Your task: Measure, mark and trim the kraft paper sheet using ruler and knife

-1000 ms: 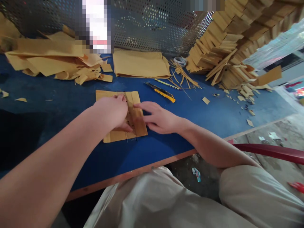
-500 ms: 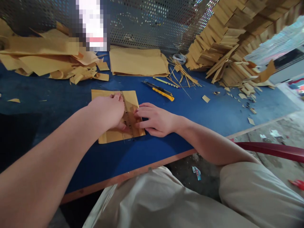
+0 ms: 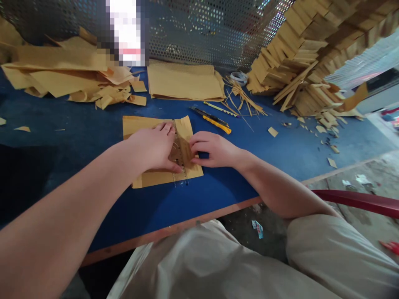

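Observation:
A piece of brown paper [image 3: 152,178] lies on the blue tabletop in front of me, its right edge slightly raised. Across its right half, a clear plastic ruler [image 3: 180,174] runs up and down and sticks out past the paper's lower edge. My left hand [image 3: 154,145] presses on the ruler from the left, thumb and fingers spread. At the paper's right edge, my right hand [image 3: 215,149] has its fingers bent around the raised strip; the fingertips are partly hidden. Beyond the paper lie a yellow-and-black utility knife [image 3: 215,121] and a yellow patterned pencil [image 3: 220,109].
A stack of brown paper sheets [image 3: 183,81] lies at the back, beside thin paper strips [image 3: 243,97] and a roll of tape [image 3: 239,77]. Loose brown paper [image 3: 68,79] covers the back left. Folded brown paper pieces [image 3: 277,62] pile high at right, against perforated metal [image 3: 199,37].
The ruler and my left hand have shifted right across the paper. The paper's right edge now reaches farther right, with my right hand moved along with it.

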Demonstrator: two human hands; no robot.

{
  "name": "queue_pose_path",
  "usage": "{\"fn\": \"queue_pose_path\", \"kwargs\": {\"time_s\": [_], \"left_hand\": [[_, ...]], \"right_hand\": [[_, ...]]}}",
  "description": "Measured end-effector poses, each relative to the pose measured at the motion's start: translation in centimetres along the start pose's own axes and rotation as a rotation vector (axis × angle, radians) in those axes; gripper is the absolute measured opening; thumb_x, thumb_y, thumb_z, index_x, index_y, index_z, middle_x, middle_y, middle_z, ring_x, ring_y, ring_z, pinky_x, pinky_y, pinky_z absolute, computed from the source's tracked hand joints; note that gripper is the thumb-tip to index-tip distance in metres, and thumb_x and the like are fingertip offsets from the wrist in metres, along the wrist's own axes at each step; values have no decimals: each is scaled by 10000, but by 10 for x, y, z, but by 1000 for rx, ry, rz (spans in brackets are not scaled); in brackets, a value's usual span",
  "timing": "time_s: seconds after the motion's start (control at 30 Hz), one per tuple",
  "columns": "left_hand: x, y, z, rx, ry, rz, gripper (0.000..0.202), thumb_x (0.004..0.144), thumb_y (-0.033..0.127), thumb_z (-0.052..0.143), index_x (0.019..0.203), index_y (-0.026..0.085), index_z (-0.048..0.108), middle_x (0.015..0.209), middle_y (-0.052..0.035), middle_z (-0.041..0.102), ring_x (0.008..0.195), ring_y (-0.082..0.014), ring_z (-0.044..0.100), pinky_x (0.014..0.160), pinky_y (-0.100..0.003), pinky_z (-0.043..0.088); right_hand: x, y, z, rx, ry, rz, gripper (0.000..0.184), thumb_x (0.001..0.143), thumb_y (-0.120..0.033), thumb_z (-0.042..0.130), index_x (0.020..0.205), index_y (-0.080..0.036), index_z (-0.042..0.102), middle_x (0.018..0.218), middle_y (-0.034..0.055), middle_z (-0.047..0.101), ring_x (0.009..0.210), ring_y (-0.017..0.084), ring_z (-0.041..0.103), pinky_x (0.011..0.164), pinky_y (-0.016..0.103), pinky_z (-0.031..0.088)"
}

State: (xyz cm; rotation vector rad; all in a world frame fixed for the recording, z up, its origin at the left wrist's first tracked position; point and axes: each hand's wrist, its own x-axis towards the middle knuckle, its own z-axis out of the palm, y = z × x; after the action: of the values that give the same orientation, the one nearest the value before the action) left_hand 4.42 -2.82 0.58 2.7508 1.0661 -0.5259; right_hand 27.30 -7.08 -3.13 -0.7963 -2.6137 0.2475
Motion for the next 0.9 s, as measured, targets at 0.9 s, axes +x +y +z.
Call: {"fn": "queue_pose_path", "kwargs": {"time_s": [0.9], "left_hand": [[15, -19, 22, -84, 100, 107, 1368, 674, 908, 563, 1605, -19, 181, 1699, -296, 162, 1581, -411, 189, 1254, -458, 251]], "right_hand": [[2, 2, 12, 8, -13, 127, 519, 887, -544, 731, 1211, -139, 715, 1383, 189, 650, 1188, 330, 620, 1037, 510, 470]]}}
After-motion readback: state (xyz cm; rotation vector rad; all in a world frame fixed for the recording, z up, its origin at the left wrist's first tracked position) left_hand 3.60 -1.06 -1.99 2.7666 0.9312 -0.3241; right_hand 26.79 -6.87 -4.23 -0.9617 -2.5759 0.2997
